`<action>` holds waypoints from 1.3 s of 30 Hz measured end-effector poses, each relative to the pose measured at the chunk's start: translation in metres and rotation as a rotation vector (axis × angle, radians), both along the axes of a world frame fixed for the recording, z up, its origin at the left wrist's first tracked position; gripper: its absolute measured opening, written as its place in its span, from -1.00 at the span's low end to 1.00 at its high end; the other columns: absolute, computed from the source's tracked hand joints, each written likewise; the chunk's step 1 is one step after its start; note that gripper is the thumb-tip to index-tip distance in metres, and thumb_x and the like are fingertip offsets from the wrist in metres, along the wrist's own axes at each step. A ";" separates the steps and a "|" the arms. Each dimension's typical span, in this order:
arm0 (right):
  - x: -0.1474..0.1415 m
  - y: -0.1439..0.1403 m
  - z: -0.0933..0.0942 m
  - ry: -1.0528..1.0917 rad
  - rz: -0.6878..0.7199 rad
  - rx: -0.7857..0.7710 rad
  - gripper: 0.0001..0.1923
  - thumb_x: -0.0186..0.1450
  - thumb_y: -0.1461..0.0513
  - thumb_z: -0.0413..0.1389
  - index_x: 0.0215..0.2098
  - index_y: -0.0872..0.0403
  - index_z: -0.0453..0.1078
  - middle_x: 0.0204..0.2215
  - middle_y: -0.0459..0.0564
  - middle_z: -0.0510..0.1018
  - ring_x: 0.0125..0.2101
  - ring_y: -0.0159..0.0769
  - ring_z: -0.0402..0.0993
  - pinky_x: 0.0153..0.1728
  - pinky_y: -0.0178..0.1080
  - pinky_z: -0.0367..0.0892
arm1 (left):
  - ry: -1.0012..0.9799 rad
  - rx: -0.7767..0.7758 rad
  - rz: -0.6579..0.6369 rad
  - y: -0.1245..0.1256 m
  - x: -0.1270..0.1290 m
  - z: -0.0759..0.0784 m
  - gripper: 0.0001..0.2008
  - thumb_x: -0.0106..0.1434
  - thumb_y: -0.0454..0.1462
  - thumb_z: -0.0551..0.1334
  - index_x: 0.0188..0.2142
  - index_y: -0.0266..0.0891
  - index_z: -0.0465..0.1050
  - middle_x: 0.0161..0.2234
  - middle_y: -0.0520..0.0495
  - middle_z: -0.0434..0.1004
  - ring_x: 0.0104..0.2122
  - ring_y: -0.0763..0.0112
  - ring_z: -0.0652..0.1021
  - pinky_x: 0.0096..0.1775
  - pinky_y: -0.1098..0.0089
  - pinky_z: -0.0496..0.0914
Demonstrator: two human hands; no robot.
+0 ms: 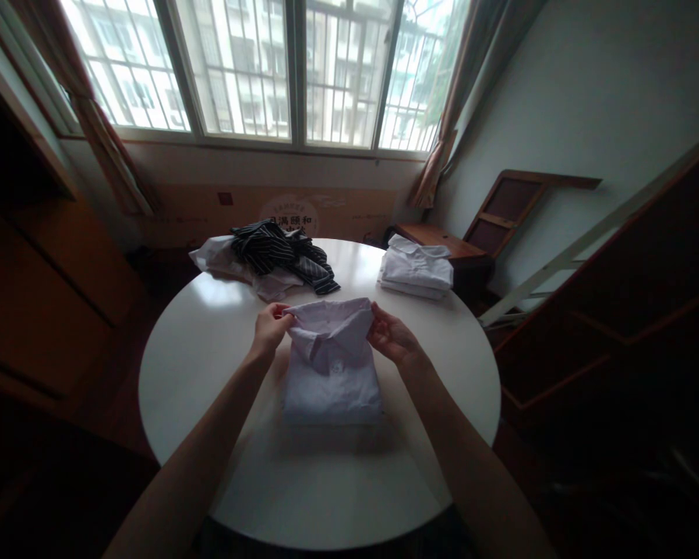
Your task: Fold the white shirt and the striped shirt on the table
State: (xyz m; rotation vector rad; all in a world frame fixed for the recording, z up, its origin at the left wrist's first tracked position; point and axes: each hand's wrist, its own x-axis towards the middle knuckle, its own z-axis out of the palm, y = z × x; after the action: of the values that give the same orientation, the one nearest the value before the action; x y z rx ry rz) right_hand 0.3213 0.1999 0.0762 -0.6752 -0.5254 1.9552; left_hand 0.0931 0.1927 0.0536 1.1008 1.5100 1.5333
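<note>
A white collared shirt, folded into a rectangle, lies in the middle of the round white table. Its collar end points away from me. My left hand pinches the left side of the collar between thumb and fingers. On the opposite side, my right hand grips the right edge of the collar. The collar appears slightly raised between both hands, and a small pale emblem or crease shows on the shirt's front, too blurred to read.
Toward the back right of the table sits a stack of folded white shirts. A loose heap of black striped cloth and white cloth lies at the back left. Beyond stand a wooden chair, a large cardboard box and a barred window.
</note>
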 end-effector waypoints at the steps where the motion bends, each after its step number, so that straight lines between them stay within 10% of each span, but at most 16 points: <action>1: 0.000 0.000 -0.001 -0.016 -0.001 0.006 -0.92 0.21 0.31 0.05 -0.42 0.14 0.37 -0.53 -0.11 0.55 -0.51 -0.49 0.47 -0.41 -0.44 0.41 | -0.005 0.001 0.003 0.000 0.000 0.000 -0.84 -0.23 -0.39 0.20 -0.53 -0.29 0.40 -0.61 0.05 0.40 -0.55 0.46 0.39 -0.47 0.48 0.25; 13: 0.000 0.004 -0.006 -0.067 -0.033 -0.004 -0.92 0.19 0.35 0.03 -0.40 0.15 0.36 -0.51 -0.08 0.53 -0.52 -0.49 0.46 -0.49 -0.48 0.38 | 0.006 0.002 0.010 0.000 0.000 0.002 -0.85 -0.22 -0.38 0.21 -0.53 -0.28 0.39 -0.60 0.04 0.38 -0.52 0.45 0.39 -0.44 0.47 0.25; 39: -0.007 0.004 -0.004 -0.586 -0.511 0.520 -0.76 -0.09 0.15 0.26 -0.54 0.10 0.35 -0.57 -0.15 0.46 -0.50 -0.45 0.33 -0.40 -0.36 0.24 | -0.183 0.087 -0.059 0.000 0.006 0.010 -0.88 -0.06 -0.22 0.10 -0.52 -0.24 0.24 -0.59 0.10 0.21 -0.55 0.52 0.25 -0.50 0.51 0.14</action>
State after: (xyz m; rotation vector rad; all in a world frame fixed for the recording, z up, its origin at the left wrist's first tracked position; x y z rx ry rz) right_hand 0.3139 0.2037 0.0723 -0.9278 -1.0542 1.0613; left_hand 0.0996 0.1926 0.0632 1.0141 1.2881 1.6245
